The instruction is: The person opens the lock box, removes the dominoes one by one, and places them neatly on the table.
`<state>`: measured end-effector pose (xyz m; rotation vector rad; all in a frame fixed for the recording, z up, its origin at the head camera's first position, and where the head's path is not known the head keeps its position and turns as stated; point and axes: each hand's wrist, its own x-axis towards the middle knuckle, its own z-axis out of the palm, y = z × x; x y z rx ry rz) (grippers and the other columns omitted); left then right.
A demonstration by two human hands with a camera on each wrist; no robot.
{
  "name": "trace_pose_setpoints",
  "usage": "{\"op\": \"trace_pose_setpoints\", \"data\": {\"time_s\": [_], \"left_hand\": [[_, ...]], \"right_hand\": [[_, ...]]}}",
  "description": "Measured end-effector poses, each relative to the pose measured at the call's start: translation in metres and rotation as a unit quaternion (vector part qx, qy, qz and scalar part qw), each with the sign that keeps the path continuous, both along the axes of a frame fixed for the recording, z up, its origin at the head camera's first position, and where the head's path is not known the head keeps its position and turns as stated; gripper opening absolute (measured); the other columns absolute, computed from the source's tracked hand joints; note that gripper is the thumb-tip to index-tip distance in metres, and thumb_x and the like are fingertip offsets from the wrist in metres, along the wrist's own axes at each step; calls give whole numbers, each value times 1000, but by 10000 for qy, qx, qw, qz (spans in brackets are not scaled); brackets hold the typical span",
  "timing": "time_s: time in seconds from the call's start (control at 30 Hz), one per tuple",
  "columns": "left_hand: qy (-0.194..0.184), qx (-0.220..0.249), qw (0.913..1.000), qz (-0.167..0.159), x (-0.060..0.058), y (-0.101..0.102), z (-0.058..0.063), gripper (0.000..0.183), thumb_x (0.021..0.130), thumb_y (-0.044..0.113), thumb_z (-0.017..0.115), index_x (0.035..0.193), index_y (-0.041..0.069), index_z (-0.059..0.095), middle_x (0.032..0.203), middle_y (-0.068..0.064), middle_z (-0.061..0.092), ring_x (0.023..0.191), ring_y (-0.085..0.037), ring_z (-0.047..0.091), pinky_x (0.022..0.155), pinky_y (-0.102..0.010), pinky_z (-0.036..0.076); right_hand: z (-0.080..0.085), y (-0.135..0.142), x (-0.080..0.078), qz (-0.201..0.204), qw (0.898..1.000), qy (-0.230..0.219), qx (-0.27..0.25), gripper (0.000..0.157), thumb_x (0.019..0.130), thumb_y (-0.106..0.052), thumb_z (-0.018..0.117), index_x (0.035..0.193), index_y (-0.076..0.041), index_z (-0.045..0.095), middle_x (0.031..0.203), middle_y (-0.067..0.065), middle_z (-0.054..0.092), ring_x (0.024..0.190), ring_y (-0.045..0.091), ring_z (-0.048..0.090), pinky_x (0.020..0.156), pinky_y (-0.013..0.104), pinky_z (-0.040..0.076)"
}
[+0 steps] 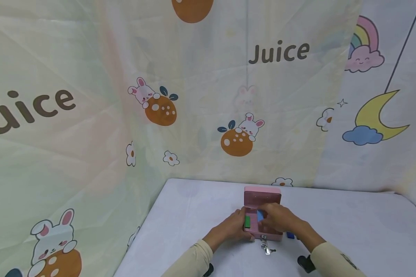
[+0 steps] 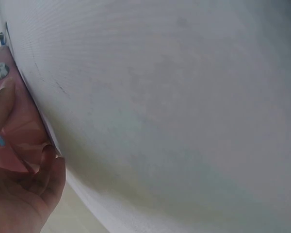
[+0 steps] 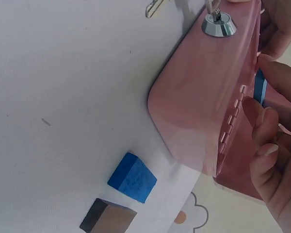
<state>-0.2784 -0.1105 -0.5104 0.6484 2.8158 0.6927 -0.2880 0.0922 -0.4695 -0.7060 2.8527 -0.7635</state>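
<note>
Within right grip (at fingertips), blue piece

Box: on the tabletop. Lid: at the box's back edge. First block: inside the box, left part. Second block: at the box's opening, right of centre (between fingers of the right hand, itself over the box's right part). Left hand: against the box's left side. Lock: on the box's front wall. Keys: before the box. Third block: right of the box. Fourth block: likewise, farther from the box. Wall cloth: behind the box.
</note>
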Motion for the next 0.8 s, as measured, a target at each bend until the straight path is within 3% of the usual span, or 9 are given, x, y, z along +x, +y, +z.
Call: {"op": "trace_pose_setpoints", "data": {"time_s": [0.37,0.8], "left_hand": [[22,60,10000,-8,1,0,2,101,74,38,89,153,18,28,124,3,55,108,-3,51,104,-28,47],[41,63,10000,53,0,0,-3,101,75,39,88,153,17,28,125,2,55,108,-4,52,104,-29,48]], "right_hand": [[-3,8,-3,-164,9997,-151,-68,49,76,-9,85,123,-10,69,87,-6,62,81,15,54,77,36,50],[3,20,1,-154,9997,-200,-30,49,78,-13,85,124,-5,68,91,-3,65,82,16,56,76,37,55]]}}
